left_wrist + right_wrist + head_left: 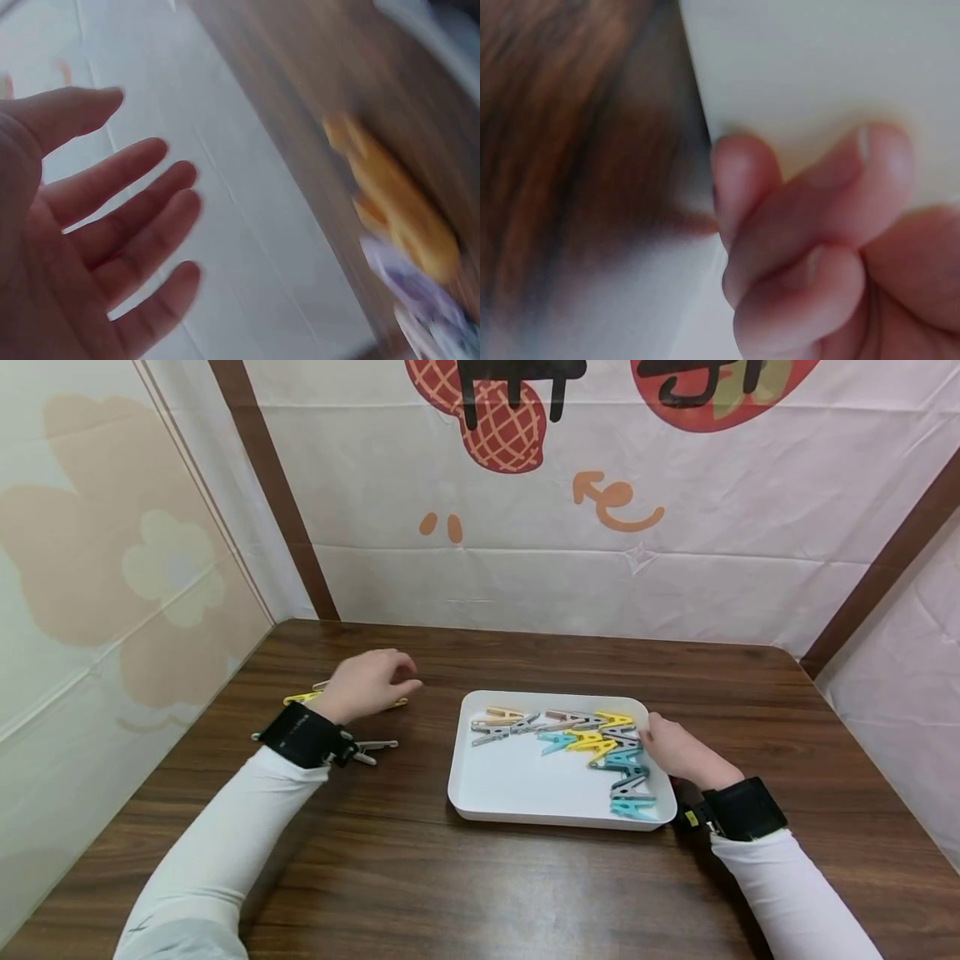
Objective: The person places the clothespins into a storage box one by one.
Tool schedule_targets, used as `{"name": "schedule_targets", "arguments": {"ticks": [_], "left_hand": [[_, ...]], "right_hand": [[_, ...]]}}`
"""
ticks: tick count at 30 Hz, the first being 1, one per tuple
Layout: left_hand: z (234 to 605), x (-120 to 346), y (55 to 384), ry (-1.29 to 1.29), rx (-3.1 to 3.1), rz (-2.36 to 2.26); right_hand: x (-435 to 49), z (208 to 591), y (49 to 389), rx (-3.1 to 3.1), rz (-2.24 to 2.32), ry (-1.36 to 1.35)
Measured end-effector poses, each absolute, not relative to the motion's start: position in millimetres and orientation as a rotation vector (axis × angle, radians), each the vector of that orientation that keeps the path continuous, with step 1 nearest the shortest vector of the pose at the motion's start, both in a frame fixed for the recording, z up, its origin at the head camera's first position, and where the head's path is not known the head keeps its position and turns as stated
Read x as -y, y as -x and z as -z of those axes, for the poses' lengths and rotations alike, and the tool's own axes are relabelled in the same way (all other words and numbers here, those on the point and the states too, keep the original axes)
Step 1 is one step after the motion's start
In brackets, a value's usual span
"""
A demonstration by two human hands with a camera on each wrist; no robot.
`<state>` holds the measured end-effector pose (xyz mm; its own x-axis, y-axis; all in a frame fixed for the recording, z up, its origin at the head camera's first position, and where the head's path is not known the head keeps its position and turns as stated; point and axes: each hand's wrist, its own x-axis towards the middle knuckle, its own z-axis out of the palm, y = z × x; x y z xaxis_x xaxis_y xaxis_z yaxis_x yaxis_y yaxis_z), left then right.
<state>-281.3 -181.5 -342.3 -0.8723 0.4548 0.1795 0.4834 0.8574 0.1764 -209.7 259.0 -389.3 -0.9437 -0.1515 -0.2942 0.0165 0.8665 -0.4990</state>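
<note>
My left hand point(366, 685) hovers over the left part of the table with its fingers loosely spread and nothing in them. Under and beside it lie clothespins, among them a yellow clothespin point(302, 697) and a grey clothespin point(378, 745), partly hidden by hand and wrist. The left wrist view shows the bare palm, with a blurred yellow clothespin point(409, 206) off to the right. My right hand point(686, 753) grips the right rim of a white tray point(517, 785); its curled fingers point(802, 292) show against the tray's side in the right wrist view.
Inside the tray, several clothespins in yellow, turquoise, grey and tan lie along the back and right side, like the yellow clothespin point(615, 719). The brown wooden table point(420, 885) ends at printed cloth walls point(525, 585) at the back and sides.
</note>
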Motion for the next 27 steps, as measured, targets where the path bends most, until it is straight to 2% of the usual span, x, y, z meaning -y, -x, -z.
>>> {"name": "schedule_targets", "arguments": {"ticks": [7,12,19,27], "left_hand": [[347.8,255.7,309.3,0.465,3.12,0.447],[361.7,292.2,321.0,0.354,3.204,0.473],[379.6,309.2,331.9,0.267,3.264,0.497],[381.7,305.7,334.8,0.248,3.276,0.447]], "right_hand": [[-259.4,388.7,209.6,-2.708,0.745,0.105],[-260.0,389.0,209.8,-2.707,0.731,0.108],[-260.4,389.6,210.8,-2.699,0.747,0.094],[-261.4,391.3,211.8,-2.708,0.75,0.096]]}}
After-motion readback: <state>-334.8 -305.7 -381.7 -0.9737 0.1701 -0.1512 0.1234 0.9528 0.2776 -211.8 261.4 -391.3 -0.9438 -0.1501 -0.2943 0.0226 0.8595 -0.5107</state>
